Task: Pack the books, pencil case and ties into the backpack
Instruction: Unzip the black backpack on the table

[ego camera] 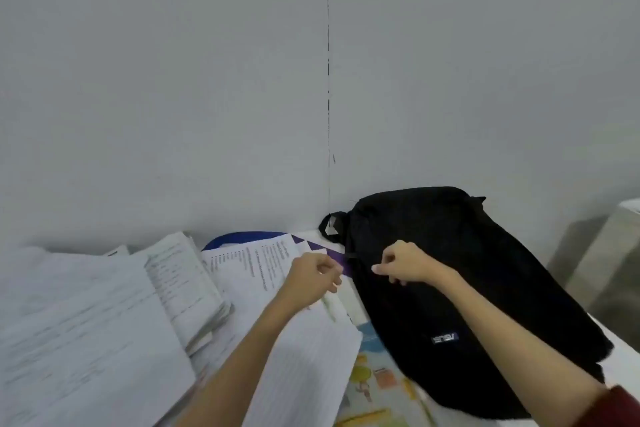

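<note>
From the head view, a black backpack (460,288) lies flat at the back right corner of the bench (620,340), against the wall, seemingly zipped. Open books (104,322) and loose sheets cover the left side. The right hand (403,263) has its fingers curled at the backpack's left edge; whether it pinches a zip pull I cannot tell. The left hand (313,279) hovers with curled fingers just beside that edge, apparently holding nothing. Opening it well likely means pinning the fabric with the left hand while the right draws the zip steadily round.

Study spot, bare wall (173,80), books (104,322), backpack (450,270)
</note>
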### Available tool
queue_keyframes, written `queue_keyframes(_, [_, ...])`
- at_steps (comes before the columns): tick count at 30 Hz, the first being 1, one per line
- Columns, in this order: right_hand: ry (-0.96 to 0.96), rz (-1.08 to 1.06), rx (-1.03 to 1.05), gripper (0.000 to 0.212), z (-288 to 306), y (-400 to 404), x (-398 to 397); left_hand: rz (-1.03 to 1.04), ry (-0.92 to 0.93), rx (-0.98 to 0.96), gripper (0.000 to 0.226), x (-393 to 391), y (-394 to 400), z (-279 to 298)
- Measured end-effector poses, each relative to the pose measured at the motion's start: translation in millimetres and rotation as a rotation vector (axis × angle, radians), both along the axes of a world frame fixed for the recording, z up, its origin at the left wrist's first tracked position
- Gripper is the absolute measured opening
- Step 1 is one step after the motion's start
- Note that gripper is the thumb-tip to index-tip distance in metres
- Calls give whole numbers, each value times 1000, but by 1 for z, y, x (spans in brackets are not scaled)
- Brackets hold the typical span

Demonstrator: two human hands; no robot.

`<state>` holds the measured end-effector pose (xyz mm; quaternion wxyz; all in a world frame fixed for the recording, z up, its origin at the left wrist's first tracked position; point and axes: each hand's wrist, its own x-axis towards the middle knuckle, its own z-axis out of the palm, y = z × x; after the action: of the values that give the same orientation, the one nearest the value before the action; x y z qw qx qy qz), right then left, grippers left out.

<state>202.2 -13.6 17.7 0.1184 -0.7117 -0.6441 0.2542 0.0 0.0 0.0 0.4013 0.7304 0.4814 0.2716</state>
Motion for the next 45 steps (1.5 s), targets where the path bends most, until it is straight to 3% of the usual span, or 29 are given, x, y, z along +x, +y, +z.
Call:
queue_keyframes(3, [-100, 79, -65, 31, -21, 3, 4, 87, -82, -156, 17, 35, -3, -20])
queue_keyframes(6, [-115, 174, -12, 22, -38, 10, 6, 195, -150, -205, 17, 63, -1, -37])
queue_keyframes(13, [455, 135, -92, 26, -51, 11, 38, 356, -51, -137, 18, 90, 9, -68])
queue_keyframes(15, [555, 124, -121, 26, -48, 10, 50, 361, -148, -205, 7, 87, 15, -68])
queue_keyframes(17, [609, 122, -140, 24, -44, 13, 63, 367, -359, -358, 19, 83, 18, -65])
queue_keyframes(20, [480, 172, -155, 20, -38, 18, 66, 309, -503, -472, 9, 78, 19, -65])
queue_keyframes(25, [186, 308, 303, 17, -32, 49, 33, 270, -596, -495, 10, 73, 16, -69])
queue_keyframes(28, [-250, 416, 439, 40, -34, 70, 12, 273, -594, -504, 10, 72, 15, -68])
queue_keyframes(30, [-403, 429, 389, 42, -39, 80, 2, 285, -601, -516, 8, 72, 15, -69])
queue_keyframes(33, [-347, 387, 354, 33, -47, 87, -4, 295, -611, -529, 10, 72, 14, -67])
queue_keyframes(40, [-100, 362, 521, 9, -35, 70, 4, 287, -667, -518, 6, 71, 15, -70])
queue_keyframes(45, [-173, 627, 559, 11, -24, 24, 9, 406, -650, -465, 14, 75, 11, -67])
